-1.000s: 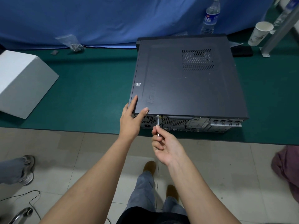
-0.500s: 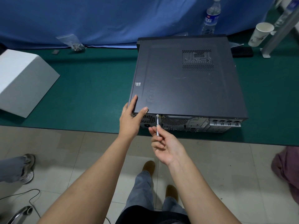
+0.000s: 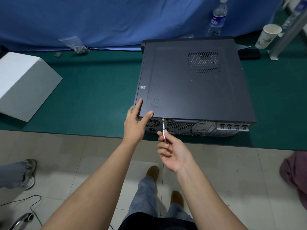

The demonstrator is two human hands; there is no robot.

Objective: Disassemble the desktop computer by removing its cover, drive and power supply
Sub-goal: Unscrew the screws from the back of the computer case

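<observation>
The desktop computer (image 3: pixel 196 83) lies flat on the green bench (image 3: pixel 93 97), cover (image 3: pixel 182 97) still on, rear panel facing the person at the near bench edge. Its long axis runs front-to-back, away from the person toward the blue curtain. The left hand (image 3: pixel 135 125) has straight fingers braced on the near-left corner. The right hand (image 3: pixel 172 150) pinches a slim screwdriver (image 3: pixel 164 130), tip on a rear screw (image 3: pixel 163 120). Risk as I see it – the tip could cam out and strip the head if it sits off-axis, or the loose screw could drop to the floor.
</observation>
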